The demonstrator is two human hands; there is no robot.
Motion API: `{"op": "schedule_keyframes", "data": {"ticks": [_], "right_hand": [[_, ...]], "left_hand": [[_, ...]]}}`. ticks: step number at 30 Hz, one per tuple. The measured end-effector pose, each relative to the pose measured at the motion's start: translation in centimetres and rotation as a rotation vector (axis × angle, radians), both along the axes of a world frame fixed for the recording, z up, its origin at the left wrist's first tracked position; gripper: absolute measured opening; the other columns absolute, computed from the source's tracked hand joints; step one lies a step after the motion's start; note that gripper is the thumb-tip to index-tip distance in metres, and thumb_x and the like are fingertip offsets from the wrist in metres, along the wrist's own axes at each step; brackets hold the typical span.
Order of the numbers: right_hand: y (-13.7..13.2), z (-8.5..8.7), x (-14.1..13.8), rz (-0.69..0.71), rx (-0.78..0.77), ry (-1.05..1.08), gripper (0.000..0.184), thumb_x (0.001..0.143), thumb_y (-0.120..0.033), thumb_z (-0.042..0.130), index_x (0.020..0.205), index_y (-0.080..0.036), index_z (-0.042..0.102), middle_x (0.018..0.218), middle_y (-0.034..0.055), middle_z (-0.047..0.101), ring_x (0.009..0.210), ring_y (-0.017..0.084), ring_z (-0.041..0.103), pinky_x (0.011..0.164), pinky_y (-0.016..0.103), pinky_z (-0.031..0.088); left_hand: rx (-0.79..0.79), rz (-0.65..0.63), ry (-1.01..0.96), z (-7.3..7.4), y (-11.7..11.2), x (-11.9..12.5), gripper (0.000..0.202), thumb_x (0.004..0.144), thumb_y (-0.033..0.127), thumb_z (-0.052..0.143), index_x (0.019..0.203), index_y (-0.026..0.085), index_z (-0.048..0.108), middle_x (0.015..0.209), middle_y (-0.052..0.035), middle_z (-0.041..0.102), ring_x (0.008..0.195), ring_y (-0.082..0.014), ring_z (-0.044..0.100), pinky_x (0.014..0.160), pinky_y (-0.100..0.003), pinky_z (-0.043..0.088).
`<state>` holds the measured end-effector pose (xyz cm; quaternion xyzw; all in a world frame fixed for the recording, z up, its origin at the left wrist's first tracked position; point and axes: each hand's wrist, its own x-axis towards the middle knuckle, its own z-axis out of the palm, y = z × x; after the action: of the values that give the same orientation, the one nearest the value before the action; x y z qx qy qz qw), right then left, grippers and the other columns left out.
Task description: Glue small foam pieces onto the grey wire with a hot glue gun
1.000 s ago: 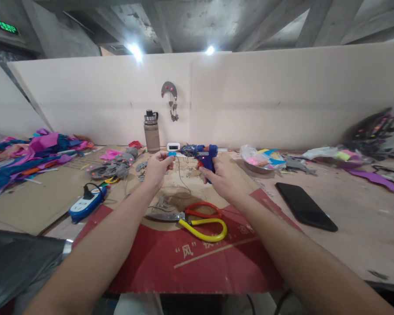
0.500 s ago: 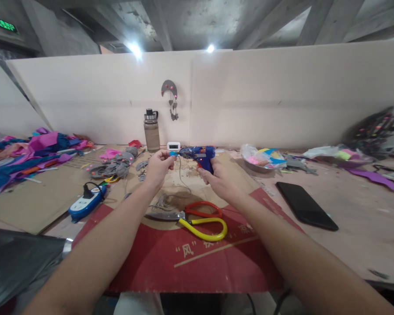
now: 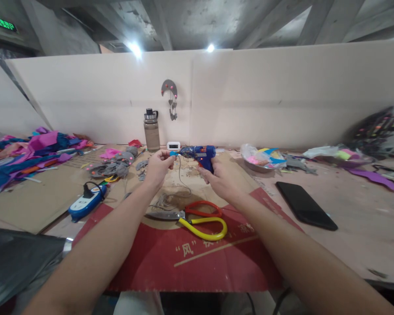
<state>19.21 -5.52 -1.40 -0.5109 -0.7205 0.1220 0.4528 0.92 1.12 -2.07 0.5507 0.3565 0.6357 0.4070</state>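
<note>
My right hand (image 3: 218, 178) grips the handle of a blue glue gun (image 3: 200, 154), held above the table with its nozzle pointing left. My left hand (image 3: 157, 168) pinches a small blue piece (image 3: 173, 153) right at the nozzle tip. A thin thread hangs down from between the two hands. Below them, scissors (image 3: 197, 218) with a red and a yellow handle lie on a red cardboard sheet (image 3: 190, 258).
A black phone (image 3: 305, 204) lies at the right, a blue and white power strip (image 3: 87, 202) at the left. A water bottle (image 3: 151, 130) and a small white clock (image 3: 173, 145) stand by the back wall. Coloured scraps (image 3: 29, 153) pile up far left; a dish of bits (image 3: 261, 159) sits right.
The glue gun's nozzle has moved left to meet the blue piece in my left hand. Both hands have stayed close together since.
</note>
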Motion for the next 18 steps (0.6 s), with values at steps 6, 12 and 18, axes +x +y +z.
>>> {"op": "schedule_keyframes", "data": {"ticks": [6, 12, 18], "right_hand": [[0.52, -0.63, 0.05, 0.045, -0.018, 0.049, 0.013, 0.082, -0.033, 0.049, 0.087, -0.021, 0.051, 0.074, 0.0035, 0.060, 0.071, 0.021, 0.057, 0.063, 0.031, 0.043], [0.09, -0.25, 0.00, 0.027, -0.022, 0.042, 0.011, 0.082, -0.032, 0.047, 0.083, -0.021, 0.051, 0.070, 0.0037, 0.058, 0.070, 0.021, 0.057, 0.064, 0.032, 0.042], [0.06, -0.18, 0.00, 0.016, -0.010, 0.032, 0.010, 0.081, -0.031, 0.049, 0.082, -0.021, 0.051, 0.069, 0.0037, 0.058, 0.070, 0.021, 0.056, 0.064, 0.032, 0.041]], "left_hand": [[0.003, 0.001, 0.010, 0.02, -0.06, 0.00, 0.016, 0.061, 0.021, 0.067, 0.072, 0.014, 0.056, 0.057, 0.0034, 0.053, 0.046, -0.0059, 0.045, 0.045, -0.020, 0.033], [0.006, 0.014, 0.026, 0.06, -0.06, 0.03, 0.017, 0.061, 0.022, 0.067, 0.072, 0.014, 0.057, 0.058, 0.0032, 0.054, 0.046, -0.0062, 0.045, 0.045, -0.020, 0.033], [0.012, 0.008, 0.026, 0.21, -0.13, 0.01, 0.018, 0.061, 0.022, 0.067, 0.073, 0.014, 0.057, 0.059, 0.0034, 0.054, 0.046, -0.0060, 0.045, 0.045, -0.020, 0.033]]}}
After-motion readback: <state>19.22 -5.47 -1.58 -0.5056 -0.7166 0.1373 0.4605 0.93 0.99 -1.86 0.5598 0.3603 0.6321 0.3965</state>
